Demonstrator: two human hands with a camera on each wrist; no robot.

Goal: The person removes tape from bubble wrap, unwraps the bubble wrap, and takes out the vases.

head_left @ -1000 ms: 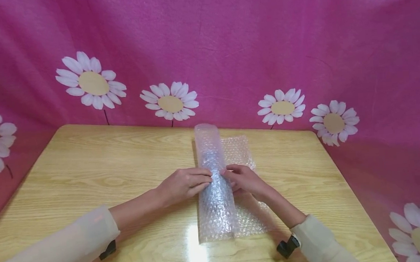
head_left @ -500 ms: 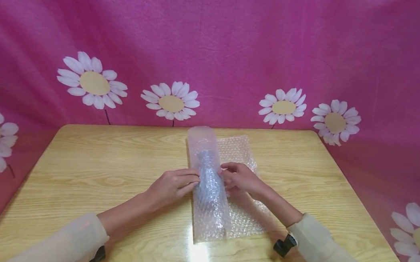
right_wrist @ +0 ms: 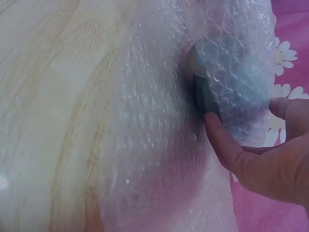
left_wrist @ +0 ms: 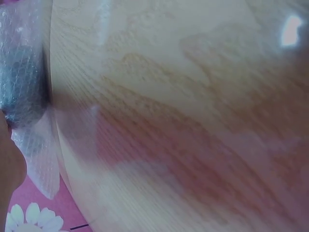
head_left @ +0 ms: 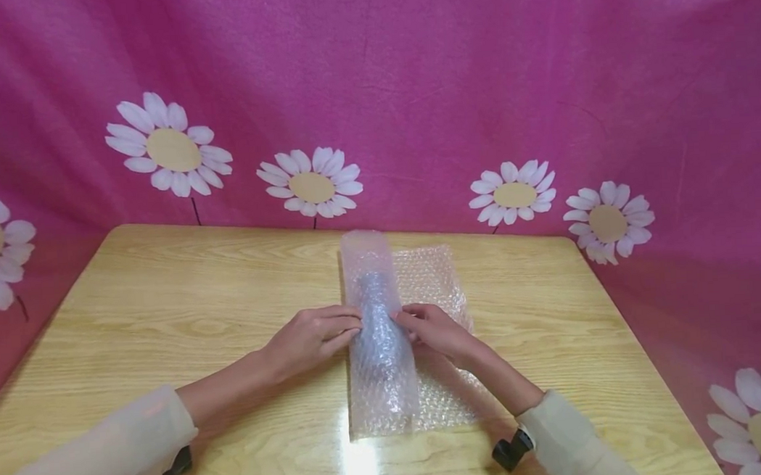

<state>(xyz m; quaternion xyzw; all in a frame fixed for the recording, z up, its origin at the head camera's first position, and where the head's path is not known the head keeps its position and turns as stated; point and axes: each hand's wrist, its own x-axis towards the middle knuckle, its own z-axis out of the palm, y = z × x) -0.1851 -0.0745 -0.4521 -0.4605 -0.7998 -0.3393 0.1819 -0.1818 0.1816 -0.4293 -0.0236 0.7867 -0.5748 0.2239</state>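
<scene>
A long roll of clear bubble wrap [head_left: 380,390] lies lengthwise on the table, with a dark bluish object [right_wrist: 207,94] visible inside it. From under the roll, a flat sheet of bubble wrap [head_left: 431,271] extends to the right. My left hand [head_left: 311,336] touches the roll's left side with nearly straight fingers; only part of it [left_wrist: 9,166] shows in the left wrist view. On the opposite side, my right hand [head_left: 441,332] rests its thumb and fingertips against the roll. The right wrist view shows these fingers [right_wrist: 224,145] spread apart at the wrap.
The wooden table [head_left: 194,300] extends around the wrap. Behind it and at both sides hangs a pink cloth [head_left: 410,76] with large white daisies. A black wrist device [head_left: 511,451] sits under the right sleeve, another [head_left: 176,466] under the left.
The roll and my left hand have shifted slightly left, then stayed in place. My right thumb has come a little further over the roll's right side in the last half second.
</scene>
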